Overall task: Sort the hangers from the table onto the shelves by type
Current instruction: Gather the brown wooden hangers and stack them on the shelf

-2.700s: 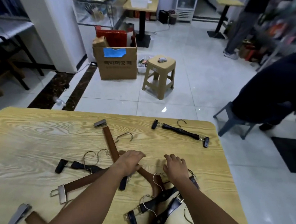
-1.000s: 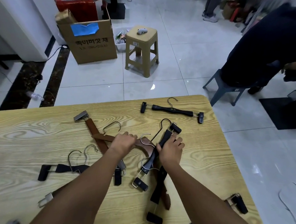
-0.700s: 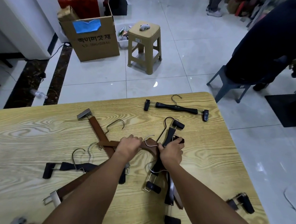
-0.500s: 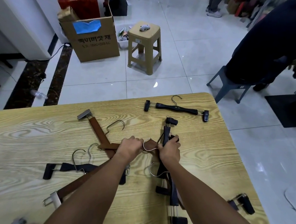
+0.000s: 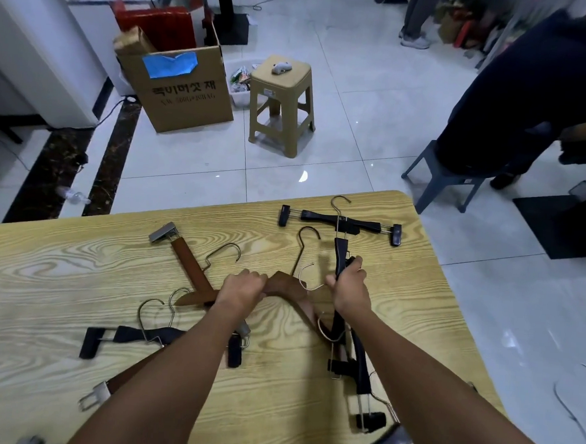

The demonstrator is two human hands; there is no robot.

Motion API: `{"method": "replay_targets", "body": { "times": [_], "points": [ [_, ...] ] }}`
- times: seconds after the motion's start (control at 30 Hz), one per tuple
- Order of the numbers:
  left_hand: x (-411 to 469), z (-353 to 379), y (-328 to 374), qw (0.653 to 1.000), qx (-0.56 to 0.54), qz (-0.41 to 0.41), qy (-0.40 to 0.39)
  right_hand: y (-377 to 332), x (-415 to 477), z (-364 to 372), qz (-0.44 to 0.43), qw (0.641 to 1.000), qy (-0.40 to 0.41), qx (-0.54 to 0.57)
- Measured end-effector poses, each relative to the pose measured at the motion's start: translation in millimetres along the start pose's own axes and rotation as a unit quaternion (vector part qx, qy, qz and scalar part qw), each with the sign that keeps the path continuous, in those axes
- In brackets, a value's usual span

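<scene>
Several hangers lie on the wooden table (image 5: pixel 41 275). My left hand (image 5: pixel 243 287) grips a curved brown wooden hanger (image 5: pixel 289 285) at mid-table. My right hand (image 5: pixel 347 287) grips a bundle of black clip hangers (image 5: pixel 356 349) that runs from its top clip near the far edge down toward me. Another black clip hanger (image 5: pixel 339 221) lies alone at the far right edge. A brown clip hanger (image 5: pixel 188 260) lies at an angle left of my left hand. A further black clip hanger (image 5: pixel 133 337) lies under my left forearm.
Beyond the table stand a cardboard box (image 5: pixel 186 91) and a beige plastic stool (image 5: pixel 281 104) on white tile. A person in dark clothes (image 5: pixel 533 92) sits on a grey stool (image 5: pixel 438 182) at the right. More hanger clips show at the near table edge.
My right hand has gathered the black clip hangers into a bundle and swung it upright, pointing away from me. My left hand stays on the brown hanger.
</scene>
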State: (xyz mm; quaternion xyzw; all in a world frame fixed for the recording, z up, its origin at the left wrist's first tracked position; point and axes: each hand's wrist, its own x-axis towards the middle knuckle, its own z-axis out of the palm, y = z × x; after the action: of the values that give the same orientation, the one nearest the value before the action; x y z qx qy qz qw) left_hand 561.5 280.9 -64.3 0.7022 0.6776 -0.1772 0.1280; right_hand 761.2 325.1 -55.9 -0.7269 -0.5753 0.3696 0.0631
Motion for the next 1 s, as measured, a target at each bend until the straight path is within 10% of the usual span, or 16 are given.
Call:
{"method": "replay_targets", "body": {
  "times": [1.0],
  "points": [
    [-69.4,-34.9,-60.6,0.974,-0.044,-0.191,0.114,41.4,-22.1,5.0,0.019,0.982,0.021,-0.185]
  ]
}}
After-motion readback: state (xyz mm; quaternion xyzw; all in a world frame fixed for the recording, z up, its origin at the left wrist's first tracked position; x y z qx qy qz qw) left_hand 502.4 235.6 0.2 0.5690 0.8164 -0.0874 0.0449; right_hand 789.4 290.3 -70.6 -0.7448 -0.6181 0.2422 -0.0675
